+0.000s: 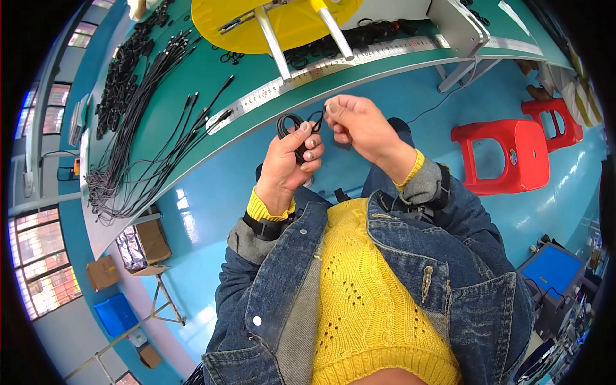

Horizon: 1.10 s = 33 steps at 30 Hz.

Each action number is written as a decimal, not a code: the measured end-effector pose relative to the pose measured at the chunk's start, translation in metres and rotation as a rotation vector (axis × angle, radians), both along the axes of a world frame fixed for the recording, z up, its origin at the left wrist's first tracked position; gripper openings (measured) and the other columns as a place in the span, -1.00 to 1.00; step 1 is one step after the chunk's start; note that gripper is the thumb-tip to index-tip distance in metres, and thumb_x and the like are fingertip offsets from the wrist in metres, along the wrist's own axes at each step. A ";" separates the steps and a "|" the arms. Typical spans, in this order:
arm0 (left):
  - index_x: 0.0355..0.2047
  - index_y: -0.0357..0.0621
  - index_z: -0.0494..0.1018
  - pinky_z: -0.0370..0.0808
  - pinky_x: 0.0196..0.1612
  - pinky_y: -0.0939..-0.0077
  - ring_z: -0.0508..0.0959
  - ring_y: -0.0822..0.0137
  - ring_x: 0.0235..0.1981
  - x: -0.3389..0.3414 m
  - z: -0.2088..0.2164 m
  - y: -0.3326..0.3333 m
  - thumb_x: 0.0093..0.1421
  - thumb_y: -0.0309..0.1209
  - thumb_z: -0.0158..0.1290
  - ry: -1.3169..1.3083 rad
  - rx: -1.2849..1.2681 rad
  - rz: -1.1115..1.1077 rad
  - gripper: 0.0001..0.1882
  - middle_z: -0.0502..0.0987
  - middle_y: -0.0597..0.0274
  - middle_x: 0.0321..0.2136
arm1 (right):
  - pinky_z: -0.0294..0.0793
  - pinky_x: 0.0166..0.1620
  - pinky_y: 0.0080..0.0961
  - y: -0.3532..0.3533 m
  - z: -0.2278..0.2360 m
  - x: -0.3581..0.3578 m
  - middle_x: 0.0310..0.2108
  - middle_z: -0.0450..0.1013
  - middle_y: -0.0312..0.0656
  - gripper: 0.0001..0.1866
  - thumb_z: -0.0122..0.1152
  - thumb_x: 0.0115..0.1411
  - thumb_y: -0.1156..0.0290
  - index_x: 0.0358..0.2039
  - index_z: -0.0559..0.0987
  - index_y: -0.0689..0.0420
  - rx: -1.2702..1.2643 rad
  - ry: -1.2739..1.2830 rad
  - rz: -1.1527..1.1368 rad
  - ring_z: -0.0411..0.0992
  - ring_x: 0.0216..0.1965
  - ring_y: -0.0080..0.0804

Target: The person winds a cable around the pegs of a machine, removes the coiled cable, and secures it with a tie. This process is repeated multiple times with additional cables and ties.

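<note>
1. Blk cable (283, 123): thin, flexible, wound into a small coil of several turns, approx. oval, loops bunched close tog.
2. Pos.: upper ctr of frame, slightly L of the midline; held up in mid-air.
3. Coil is gripped in L hand (287, 159); upper loops are exposed above the thumb, a lower bit is seen betw. thumb & fingertips, remainder is hidden by the hand.
4. A short length is led off the coil's R side, bent in a curve, & is pinched at the fingertips of R hand (364, 130).
5. Cable ends: can't be made out.
</note>
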<state>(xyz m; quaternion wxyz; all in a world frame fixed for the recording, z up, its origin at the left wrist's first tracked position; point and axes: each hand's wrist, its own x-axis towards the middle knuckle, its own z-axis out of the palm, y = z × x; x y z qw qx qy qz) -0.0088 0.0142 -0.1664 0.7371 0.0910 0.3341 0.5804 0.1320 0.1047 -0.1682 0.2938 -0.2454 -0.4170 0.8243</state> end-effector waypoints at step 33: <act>-0.36 -0.18 0.29 0.12 -0.70 0.77 0.20 0.55 -0.66 -0.008 0.004 0.001 0.16 -0.38 -0.01 0.329 0.134 -0.073 -0.85 0.23 0.34 -0.64 | 0.20 -0.55 -0.80 0.002 0.011 0.018 -0.48 0.42 -0.37 -0.81 0.13 0.14 0.35 -0.36 0.54 0.22 0.339 0.030 -0.002 0.23 -0.55 -0.74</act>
